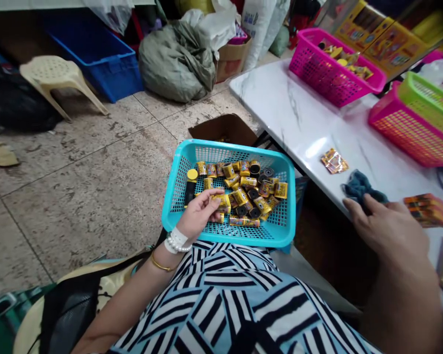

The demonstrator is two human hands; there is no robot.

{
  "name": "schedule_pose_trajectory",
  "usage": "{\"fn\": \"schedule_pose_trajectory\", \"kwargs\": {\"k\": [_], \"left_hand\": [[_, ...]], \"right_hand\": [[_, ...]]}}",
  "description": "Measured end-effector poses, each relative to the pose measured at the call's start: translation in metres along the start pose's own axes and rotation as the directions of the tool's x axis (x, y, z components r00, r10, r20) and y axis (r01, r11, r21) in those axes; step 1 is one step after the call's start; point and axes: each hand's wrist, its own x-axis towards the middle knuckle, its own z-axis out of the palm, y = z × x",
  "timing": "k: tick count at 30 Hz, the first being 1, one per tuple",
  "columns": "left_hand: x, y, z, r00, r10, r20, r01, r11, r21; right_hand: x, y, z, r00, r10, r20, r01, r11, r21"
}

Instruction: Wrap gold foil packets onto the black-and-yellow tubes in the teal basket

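Observation:
My left hand [201, 211] is closed on a small yellow printed cylinder [223, 202], pinched between thumb and fingers over a turquoise basket [229, 240] at my lap. Several similar yellow-labelled cylinders [248, 182] lie loose in the basket, some showing black round ends. At the basket's left side is a black cylinder [190, 192] with a yellow disc-shaped top. To the right, my right hand [387, 226] is over the white table, slightly blurred. Its thumb and finger are apart and touch a crumpled dark blue cloth [362, 186].
On the marble-patterned table [288, 118] lie flat printed pieces [334, 161] and an orange printed stack [428, 209]. Pink baskets [328, 81] and a green basket [428, 98] stand farther back. An open cardboard box [221, 129] sits beyond my basket. A stool [51, 69] and blue bin [110, 73] are left.

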Motion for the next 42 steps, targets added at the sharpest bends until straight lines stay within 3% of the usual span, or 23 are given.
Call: {"fn": "schedule_pose_trajectory", "kwargs": {"k": [2,3,4,5,6,8,11,13,17,22,24,26,29,31,33,36,38,40,42], "left_hand": [[0.001,-0.001,0.0,1.0,0.012,-0.018,-0.012,1.0,0.013],[0.001,-0.001,0.0,1.0,0.007,-0.021,-0.006,1.0,0.013],[0.002,-0.001,0.0,1.0,-0.003,-0.024,0.003,1.0,0.009],[0.001,-0.001,0.0,1.0,-0.012,-0.028,0.012,1.0,0.006],[0.001,0.0,0.001,0.999,-0.02,-0.032,0.02,1.0,0.006],[0.001,0.0,0.001,0.999,-0.029,-0.037,0.03,0.999,0.012],[0.002,0.001,0.0,0.999,-0.02,-0.03,0.021,0.999,0.03],[0.003,0.001,-0.002,1.0,0.002,-0.016,-0.001,0.999,0.044],[0.001,-0.001,-0.004,0.992,0.125,0.027,-0.128,0.97,0.208],[-0.007,-0.001,0.004,0.926,0.376,0.03,-0.321,0.744,0.587],[-0.007,0.0,0.007,0.909,0.41,0.076,-0.367,0.703,0.609],[-0.005,0.001,0.007,0.921,0.382,0.08,-0.361,0.754,0.549],[0.001,0.0,0.004,0.981,0.192,0.012,-0.184,0.92,0.346],[0.004,-0.001,0.001,0.995,0.095,-0.002,-0.091,0.961,0.263],[0.006,-0.001,-0.002,0.993,0.122,0.0,-0.117,0.95,0.288],[0.006,0.002,-0.002,0.979,0.203,0.001,-0.192,0.925,0.329],[0.005,0.003,-0.003,0.99,0.144,0.005,-0.139,0.94,0.31],[0.005,0.003,-0.003,0.999,0.029,0.014,-0.031,0.959,0.283],[0.005,0.001,-0.004,0.997,-0.074,0.014,0.068,0.966,0.25]], "right_hand": [[0.005,-0.042,0.009,0.983,0.144,-0.11,-0.164,0.966,-0.202],[0.007,-0.067,0.017,0.981,0.171,-0.092,-0.185,0.967,-0.173],[0.008,-0.093,0.028,0.987,0.161,-0.028,-0.162,0.986,-0.042],[0.008,-0.118,0.04,0.985,0.136,0.107,-0.153,0.974,0.169],[0.007,-0.141,0.053,0.965,0.1,0.244,-0.187,0.912,0.366],[0.003,-0.177,0.079,0.881,0.043,0.471,-0.355,0.717,0.599],[0.0,-0.203,0.105,0.766,-0.044,0.642,-0.558,0.451,0.697],[0.004,-0.206,0.112,0.738,-0.063,0.672,-0.606,0.376,0.701],[0.016,-0.202,0.111,0.687,-0.055,0.724,-0.669,0.34,0.661],[0.018,-0.2,0.116,0.473,-0.032,0.88,-0.868,0.157,0.472],[0.015,-0.199,0.119,0.434,-0.044,0.9,-0.894,0.1,0.436],[0.013,-0.198,0.122,0.461,-0.041,0.886,-0.884,0.063,0.463],[0.009,-0.199,0.123,0.573,0.007,0.82,-0.819,0.035,0.572],[0.008,-0.202,0.124,0.599,0.014,0.8,-0.8,0.043,0.598],[0.006,-0.204,0.125,0.544,-0.003,0.839,-0.839,0.017,0.544],[0.005,-0.205,0.129,0.405,-0.038,0.914,-0.912,-0.09,0.4],[0.005,-0.204,0.13,0.346,-0.094,0.934,-0.935,-0.113,0.335],[0.006,-0.201,0.129,0.335,-0.154,0.93,-0.942,-0.069,0.328],[0.006,-0.199,0.125,0.398,-0.179,0.9,-0.915,-0.007,0.403]]}}
